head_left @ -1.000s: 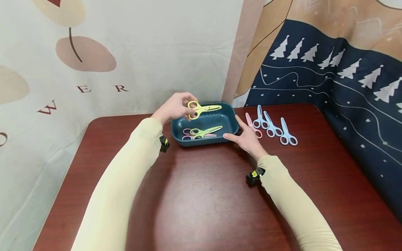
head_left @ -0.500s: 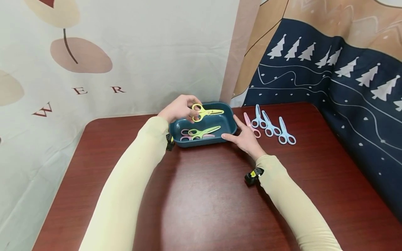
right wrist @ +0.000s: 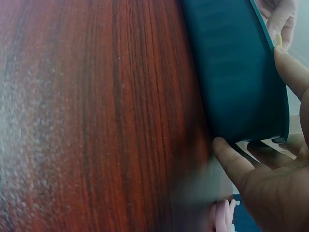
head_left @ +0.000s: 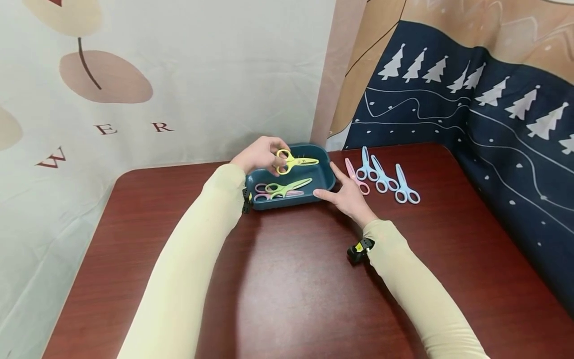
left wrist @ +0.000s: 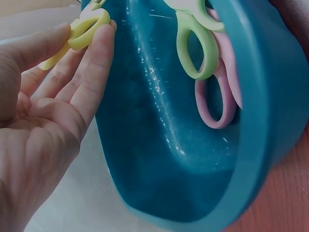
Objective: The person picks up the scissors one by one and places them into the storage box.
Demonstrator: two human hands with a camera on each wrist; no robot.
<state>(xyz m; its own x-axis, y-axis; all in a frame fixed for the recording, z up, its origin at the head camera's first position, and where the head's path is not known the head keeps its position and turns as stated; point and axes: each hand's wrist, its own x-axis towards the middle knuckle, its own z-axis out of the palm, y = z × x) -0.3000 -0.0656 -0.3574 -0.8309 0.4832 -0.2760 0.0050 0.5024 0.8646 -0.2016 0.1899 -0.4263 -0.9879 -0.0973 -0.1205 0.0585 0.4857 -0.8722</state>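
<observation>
In the head view my left hand (head_left: pixel 262 155) pinches yellow scissors (head_left: pixel 306 161) by the finger loops, over the back part of a blue-green plastic box (head_left: pixel 298 201). Their blades point right. Inside the box, green scissors (head_left: pixel 293 187) lie across pink scissors (left wrist: pixel 229 63), near the front wall. My right hand (head_left: pixel 352 198) holds the box at its right front corner. In the right wrist view, its thumb (right wrist: pixel 292 70) is on the rim, with the other fingers around the end wall and partly hidden.
Right of the box, pink scissors (head_left: pixel 356 177) lie on the dark red wooden table (head_left: pixel 291 279). Beside them are three light blue scissors, the rightmost pair (head_left: pixel 406 185) a little apart. Hanging cloths stand behind the table and along its right side.
My left hand has moved a little to the right over the box with the yellow scissors. The right hand keeps its place on the box. The view has shifted slightly.
</observation>
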